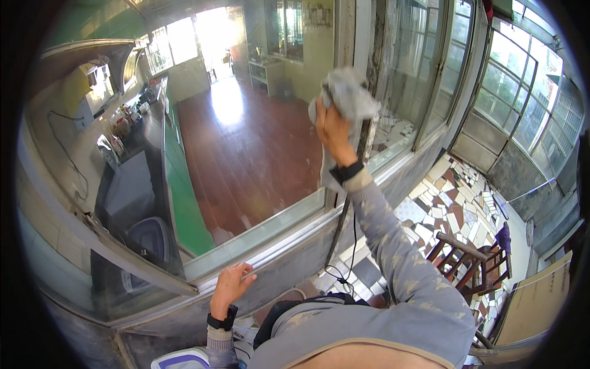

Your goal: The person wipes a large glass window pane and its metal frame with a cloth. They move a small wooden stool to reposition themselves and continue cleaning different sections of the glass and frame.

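My right hand (333, 131) is raised at the upper middle with a crumpled grey-white cloth (352, 94) in it, against the window near its upright frame. The cloth is somewhat blurred and hangs past the fingers. Lower left, my left hand (232, 283) holds nothing; its fingers are bent and apart at the edge of the window's sill track (272, 251). Both wrists wear black bands. Through the window a room with a red-brown tiled floor (249, 161) shows.
A wooden chair (484, 265) with a purple cloth stands at right on the mosaic tile floor (442, 217). Behind it, a long-handled squeegee (530, 190) leans by the wall. A cardboard sheet (534, 300) is at lower right. A white-and-purple basin (182, 359) lies at lower left. A black cable (354, 244) hangs below the sill.
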{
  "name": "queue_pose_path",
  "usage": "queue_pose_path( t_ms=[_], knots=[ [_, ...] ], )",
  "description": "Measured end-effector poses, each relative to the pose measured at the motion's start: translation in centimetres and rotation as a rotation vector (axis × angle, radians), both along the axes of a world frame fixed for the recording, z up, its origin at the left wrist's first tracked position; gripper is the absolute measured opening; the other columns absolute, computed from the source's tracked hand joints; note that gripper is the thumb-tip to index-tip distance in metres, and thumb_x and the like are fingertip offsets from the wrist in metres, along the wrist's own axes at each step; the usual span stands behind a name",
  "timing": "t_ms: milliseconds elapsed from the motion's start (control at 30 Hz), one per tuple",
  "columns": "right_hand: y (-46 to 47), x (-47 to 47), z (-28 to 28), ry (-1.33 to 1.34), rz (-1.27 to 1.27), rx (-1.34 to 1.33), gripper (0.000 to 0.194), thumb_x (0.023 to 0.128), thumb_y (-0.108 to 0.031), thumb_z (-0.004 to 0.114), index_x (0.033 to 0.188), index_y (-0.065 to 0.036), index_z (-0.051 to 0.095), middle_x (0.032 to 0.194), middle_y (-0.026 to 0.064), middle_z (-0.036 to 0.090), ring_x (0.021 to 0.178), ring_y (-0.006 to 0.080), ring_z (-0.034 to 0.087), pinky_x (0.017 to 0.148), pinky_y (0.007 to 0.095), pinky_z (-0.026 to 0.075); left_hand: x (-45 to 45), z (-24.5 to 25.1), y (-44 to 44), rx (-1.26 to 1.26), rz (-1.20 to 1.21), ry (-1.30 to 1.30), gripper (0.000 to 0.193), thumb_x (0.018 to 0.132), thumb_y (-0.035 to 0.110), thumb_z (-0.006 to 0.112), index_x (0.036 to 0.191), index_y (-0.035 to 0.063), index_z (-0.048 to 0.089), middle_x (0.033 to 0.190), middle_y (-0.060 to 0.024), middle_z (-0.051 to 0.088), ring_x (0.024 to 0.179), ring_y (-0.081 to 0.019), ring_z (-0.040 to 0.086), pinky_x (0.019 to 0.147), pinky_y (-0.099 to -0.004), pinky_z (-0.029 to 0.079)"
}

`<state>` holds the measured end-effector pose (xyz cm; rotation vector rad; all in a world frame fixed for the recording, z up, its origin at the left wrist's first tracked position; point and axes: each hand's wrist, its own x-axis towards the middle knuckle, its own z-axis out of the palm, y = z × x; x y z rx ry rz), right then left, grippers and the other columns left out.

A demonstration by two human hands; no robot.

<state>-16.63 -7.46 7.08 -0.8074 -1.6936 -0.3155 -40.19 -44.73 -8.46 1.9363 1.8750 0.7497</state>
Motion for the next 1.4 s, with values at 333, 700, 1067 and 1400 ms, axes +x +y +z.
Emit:
queue_pose_path(
  t_ms=[333, 700, 1067, 1400],
  knots=[
    [-6.1, 0.3, -15.0, 0.144, 0.063, -0.443, 0.051, 0.095, -0.018, 0.058, 0.141, 0.003, 0.047, 0.137, 0.0307, 0.049, 0.126, 0.0489, 0.047, 0.109, 0.0509, 0.036, 1.7, 0.6, -0.6, -0.157, 0.026, -0.055, 0.027, 0.085, 0.02, 0.075, 0.103, 0.001, 0.067, 0.094, -0.0177, 0.071, 0.086, -0.0322, 0.07, 0.075, -0.0405, 0.054],
    [-5.3, 0.2, -15.8, 0.126, 0.083, -0.504, 0.037, 0.097, -0.015, 0.056, 0.126, 0.007, 0.055, 0.134, 0.0358, 0.048, 0.115, 0.0514, 0.051, 0.1, 0.053, 0.041, 2.5, -1.8, -1.9, -0.187, -0.067, -0.124, 0.027, 0.086, 0.021, 0.074, 0.105, 0.0026, 0.067, 0.097, -0.0153, 0.072, 0.09, -0.0304, 0.07, 0.076, -0.0394, 0.055],
    [-6.2, 0.4, -25.5, 0.246, 0.076, -0.624, 0.048, 0.094, -0.01, 0.056, 0.135, 0.009, 0.04, 0.132, 0.0348, 0.049, 0.123, 0.0512, 0.044, 0.105, 0.0538, 0.034, 4.1, -2.1, 1.1, -0.229, -0.008, -0.057, 0.025, 0.087, 0.019, 0.072, 0.104, 0.0031, 0.065, 0.096, -0.0159, 0.071, 0.09, -0.0343, 0.069, 0.075, -0.0415, 0.053],
    [-8.6, 4.5, -31.8, -0.302, -0.053, -0.787, 0.037, 0.089, -0.019, 0.062, 0.119, 0.001, 0.053, 0.114, 0.0252, 0.062, 0.107, 0.0434, 0.059, 0.088, 0.0507, 0.048, 4.8, -5.0, -0.4, -0.31, 0.153, -0.108, 0.023, 0.087, 0.018, 0.072, 0.102, 0.0023, 0.066, 0.099, -0.0163, 0.071, 0.09, -0.0319, 0.07, 0.075, -0.0397, 0.054]
  ],
)
